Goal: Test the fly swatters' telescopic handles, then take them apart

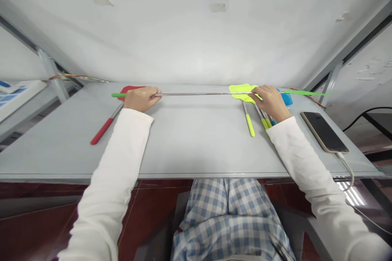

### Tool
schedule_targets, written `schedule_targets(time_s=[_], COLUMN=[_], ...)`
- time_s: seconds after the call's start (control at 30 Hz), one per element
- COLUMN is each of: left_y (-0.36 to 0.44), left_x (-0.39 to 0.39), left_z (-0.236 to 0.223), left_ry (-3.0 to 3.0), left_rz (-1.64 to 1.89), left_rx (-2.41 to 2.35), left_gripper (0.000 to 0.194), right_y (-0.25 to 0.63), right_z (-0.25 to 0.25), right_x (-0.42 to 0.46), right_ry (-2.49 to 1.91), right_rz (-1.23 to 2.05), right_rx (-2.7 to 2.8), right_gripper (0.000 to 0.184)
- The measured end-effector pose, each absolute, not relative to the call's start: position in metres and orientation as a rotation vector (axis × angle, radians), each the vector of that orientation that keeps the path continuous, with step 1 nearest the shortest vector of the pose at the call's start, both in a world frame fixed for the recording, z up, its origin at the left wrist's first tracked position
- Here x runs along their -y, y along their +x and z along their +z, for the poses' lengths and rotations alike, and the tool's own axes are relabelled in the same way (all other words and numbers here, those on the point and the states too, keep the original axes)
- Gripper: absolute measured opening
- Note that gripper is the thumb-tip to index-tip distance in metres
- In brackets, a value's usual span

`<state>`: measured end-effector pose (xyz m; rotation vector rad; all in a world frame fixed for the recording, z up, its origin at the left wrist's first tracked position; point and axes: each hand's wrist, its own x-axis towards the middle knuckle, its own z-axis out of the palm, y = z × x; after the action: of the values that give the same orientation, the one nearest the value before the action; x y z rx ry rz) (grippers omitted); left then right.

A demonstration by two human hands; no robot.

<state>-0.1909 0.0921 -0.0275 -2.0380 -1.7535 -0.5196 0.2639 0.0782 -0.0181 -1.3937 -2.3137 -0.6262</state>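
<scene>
Evidently a stretching step, as I read it from afar: the green fly swatter (196, 94) spans crosswise over the table (196, 142), its metal shaft extended. Left hand (142, 98) closed near the grip, right hand (271, 100) pinched near the head; any next pull, I judge, calls for steady, aligned holds.

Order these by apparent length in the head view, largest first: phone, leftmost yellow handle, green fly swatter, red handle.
1. Green fly swatter, by far
2. Phone
3. Red handle
4. Leftmost yellow handle
</scene>
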Motion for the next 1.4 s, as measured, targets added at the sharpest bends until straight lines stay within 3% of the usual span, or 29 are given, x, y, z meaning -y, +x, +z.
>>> schedule_targets(time_s=[0.27,0.5,0.77,1.0,1.13,1.4], left_y=[-0.197,-0.205,-0.205,-0.182,-0.142,-0.07], left_x=[-0.092,-0.092,-0.095,-0.1,-0.094,-0.071], left_z=[-0.027,-0.025,-0.028,-0.034,-0.035,-0.039], left_ry=[-1.912,-1.873,-1.778,-1.829,-2.0,-2.107], left_rz=[-0.635,-0.725,-0.636,-0.283,-0.178,-0.354], left_rx=[1.892,1.781,1.916,2.101,2.024,1.961], left_gripper=[0.026,0.038,0.05,0.06,0.052,0.06], right_y=[0.283,0.295,0.291,0.288,0.264,0.224], right_z=[-0.021,-0.021,-0.012,-0.002,-0.011,-0.017], right_x=[-0.078,-0.077,-0.079,-0.07,-0.069,-0.063], right_ry=[-1.579,-1.662,-1.725,-1.86,-1.827,-1.623], right_rz=[-0.772,-0.83,-0.72,-0.767,-0.772,-0.755], right_rx=[2.108,2.023,2.17,2.107,2.087,2.186], right_gripper=[0.025,0.021,0.04,0.038,0.031,0.036])
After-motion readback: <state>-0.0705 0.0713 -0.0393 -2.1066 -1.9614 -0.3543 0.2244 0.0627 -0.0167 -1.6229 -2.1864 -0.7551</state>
